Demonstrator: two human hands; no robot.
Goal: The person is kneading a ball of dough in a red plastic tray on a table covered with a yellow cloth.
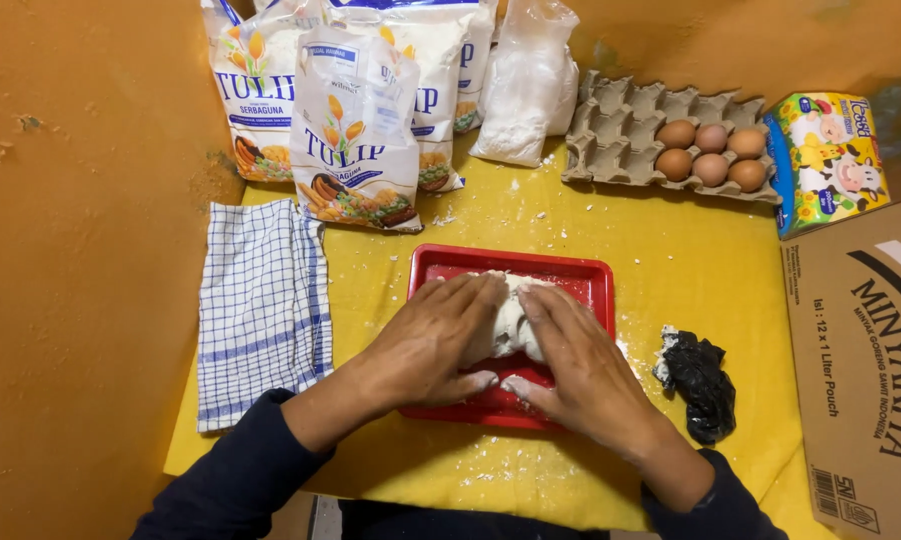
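Note:
A red rectangular tray [570, 272] lies on the yellow table surface [670, 250]. In it sits a lump of white dough [505, 325]. My left hand [435, 335] presses on the dough's left side and my right hand [580, 360] presses on its right side, fingers flat and pointing away from me. Both hands cover most of the dough, and their thumbs nearly meet at the tray's near side.
Several white flour bags [355, 130] and a clear bag of white powder [525, 85] stand at the back. A grey egg carton [620, 130] holds several brown eggs [710, 152]. A checked cloth [260, 310] lies left, a crumpled black bag [700, 380] right, beside a colourful carton [830, 160] and a cardboard box [870, 370].

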